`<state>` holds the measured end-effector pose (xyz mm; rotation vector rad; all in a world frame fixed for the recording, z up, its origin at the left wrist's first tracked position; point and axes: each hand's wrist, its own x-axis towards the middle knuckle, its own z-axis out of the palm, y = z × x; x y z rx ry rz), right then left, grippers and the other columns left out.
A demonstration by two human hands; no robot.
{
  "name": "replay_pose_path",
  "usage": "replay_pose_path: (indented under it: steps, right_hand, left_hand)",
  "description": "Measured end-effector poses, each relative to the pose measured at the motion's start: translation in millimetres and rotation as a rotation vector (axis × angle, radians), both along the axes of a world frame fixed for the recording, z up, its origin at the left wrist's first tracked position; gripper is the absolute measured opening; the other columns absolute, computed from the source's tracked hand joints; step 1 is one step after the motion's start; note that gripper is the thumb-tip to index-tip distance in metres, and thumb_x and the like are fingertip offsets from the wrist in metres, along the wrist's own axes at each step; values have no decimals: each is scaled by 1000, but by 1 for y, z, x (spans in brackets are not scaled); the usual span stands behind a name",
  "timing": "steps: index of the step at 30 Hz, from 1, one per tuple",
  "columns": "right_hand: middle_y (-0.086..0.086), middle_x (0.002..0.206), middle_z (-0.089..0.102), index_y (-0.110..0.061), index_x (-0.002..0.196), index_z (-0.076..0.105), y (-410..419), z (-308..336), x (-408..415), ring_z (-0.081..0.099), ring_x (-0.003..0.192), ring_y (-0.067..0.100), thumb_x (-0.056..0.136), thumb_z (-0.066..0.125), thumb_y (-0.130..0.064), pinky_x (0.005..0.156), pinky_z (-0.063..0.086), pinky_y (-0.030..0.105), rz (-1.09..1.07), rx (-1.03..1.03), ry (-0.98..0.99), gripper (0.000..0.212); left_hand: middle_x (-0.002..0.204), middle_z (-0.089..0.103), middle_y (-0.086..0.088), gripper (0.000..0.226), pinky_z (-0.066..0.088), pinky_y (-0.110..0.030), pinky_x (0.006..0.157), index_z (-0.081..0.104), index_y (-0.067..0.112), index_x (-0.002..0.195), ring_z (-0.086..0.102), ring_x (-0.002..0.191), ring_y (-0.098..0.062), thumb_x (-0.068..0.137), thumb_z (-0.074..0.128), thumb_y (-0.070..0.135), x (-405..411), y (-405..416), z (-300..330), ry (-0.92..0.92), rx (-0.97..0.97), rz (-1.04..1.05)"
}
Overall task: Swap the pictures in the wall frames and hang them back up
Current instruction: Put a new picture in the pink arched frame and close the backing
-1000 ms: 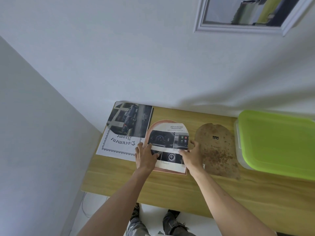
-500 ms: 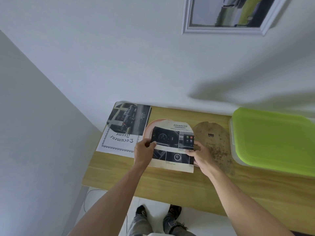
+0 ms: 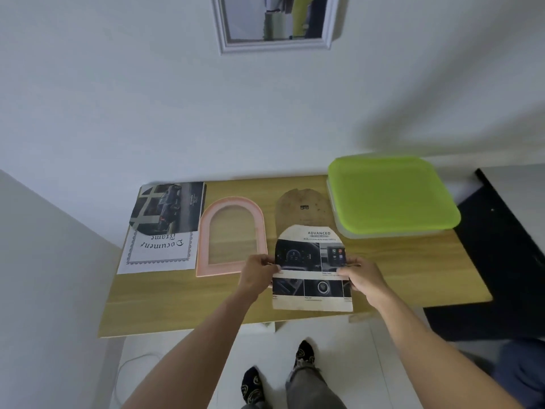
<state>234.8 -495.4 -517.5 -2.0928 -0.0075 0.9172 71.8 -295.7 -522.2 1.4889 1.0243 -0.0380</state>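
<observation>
An arched car-dashboard picture (image 3: pixel 312 270) is held above the wooden table (image 3: pixel 413 270). My left hand (image 3: pixel 256 274) pinches its left edge and my right hand (image 3: pixel 364 277) pinches its right edge. To the left lies the pink arched frame (image 3: pixel 203 237), with bare table showing through its opening. Its brown arched backing board (image 3: pixel 303 209) lies behind the picture. At the far left a dark car picture (image 3: pixel 168 209) rests on a white "Document Frame" sheet (image 3: pixel 160 252). A white rectangular frame (image 3: pixel 275 44) hangs on the wall above.
A container with a lime-green lid (image 3: pixel 389 193) sits at the table's back right. A dark surface (image 3: pixel 513 246) adjoins the table on the right. My feet (image 3: pixel 277 376) stand on the white floor below the table's front edge.
Both hands lifted the dashboard picture off the pink frame and carried it to the right, toward me. The frame's opening is now uncovered. The camera tilted and shifted.
</observation>
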Motion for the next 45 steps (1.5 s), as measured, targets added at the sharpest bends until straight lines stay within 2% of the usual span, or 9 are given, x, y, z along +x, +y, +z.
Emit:
replay_pose_path:
  steps: [6,13,19,21,24,27,32,40,45]
  right_hand:
    - [2,92,75,-17,98,65,-76,-13,39,72,81,17,79,74,-10,81,56,38,-3,-144,-62,22]
    - [1,95,69,-16,101,64,-125,-20,88,65,81,16,82,70,-11,64,47,28,109,-281,-166,21]
    - [6,113,68,-11,118,62,-141,-44,121,63,90,19,87,71,-20,80,55,35,223,-325,-266,34]
    - [10,125,58,-13,129,55,-141,-46,122,60,102,23,87,72,-28,84,56,38,266,-379,-365,48]
    - [12,135,46,-17,140,47,-144,-50,118,52,119,28,90,69,-35,86,53,38,470,-403,-627,58]
    - [9,147,41,-22,145,47,-142,-57,116,44,132,28,93,64,-40,98,47,39,702,-404,-709,57]
    - [10,154,37,-24,146,47,-135,-61,113,35,141,29,95,59,-44,107,41,43,736,-412,-680,56]
    - [9,152,39,-24,143,50,-137,-60,115,36,140,28,93,61,-44,107,41,42,728,-392,-695,56]
    - [11,130,58,-12,126,63,-132,-57,114,56,119,31,84,70,-36,94,50,44,736,-309,-841,49]
  left_hand:
    - [83,73,-9,10,62,-42,66,73,10,75,72,76,-26,81,68,4,56,-68,-13,88,56,-85]
    - [75,70,-9,11,61,-39,66,70,10,69,71,75,-29,78,66,4,118,-132,-24,164,145,-136]
    - [77,69,-10,10,57,-39,63,70,4,77,68,75,-30,79,61,4,142,-158,-35,228,230,-129]
    - [90,63,-9,8,56,-42,68,64,6,86,63,81,-30,80,61,9,143,-161,-36,262,349,-180]
    - [124,49,-9,46,50,-42,85,50,12,128,51,111,-30,83,62,15,136,-167,-38,273,714,-461]
    - [152,31,-15,69,36,-45,111,34,9,147,33,137,-33,87,64,23,130,-173,-42,152,937,-788]
    - [162,11,-8,67,25,-37,116,27,9,150,12,147,-25,94,56,32,130,-178,-49,248,836,-875]
    - [161,15,-6,65,33,-37,111,32,9,148,15,146,-23,92,59,29,132,-179,-48,225,825,-833]
    - [159,24,-8,63,23,-37,117,32,9,149,23,145,-26,95,55,33,125,-172,-45,146,861,-762]
